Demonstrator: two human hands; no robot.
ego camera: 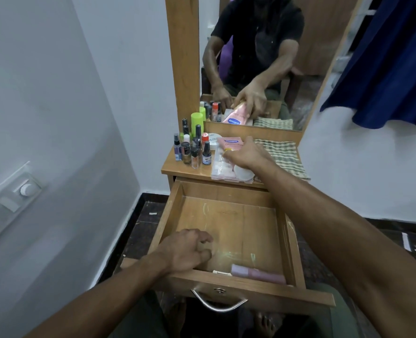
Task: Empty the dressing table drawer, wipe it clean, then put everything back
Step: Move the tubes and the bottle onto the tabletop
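The wooden drawer [168, 215] is pulled out and nearly bare inside. A pink tube [258, 274] and a small white piece [221, 272] lie against its front wall. My left hand [187, 250] rests in the drawer's front left corner, fingers loosely curled, holding nothing that I can see. Up on the tabletop, my right hand [248, 154] grips a pink Vaseline tube [230, 143] above a clear plastic box [220, 170]. A round white lid [243, 173] sits on that box under my wrist. A checked cloth [285, 157] lies to the right.
Several small nail polish bottles [192, 150], a green bottle [197, 123] and a white jar [213, 140] crowd the tabletop's left side. The mirror [263, 57] stands behind. A metal handle [217, 303] is on the drawer front. Blue fabric [392, 69] hangs at the right, a wall switch [14, 198] at the left.
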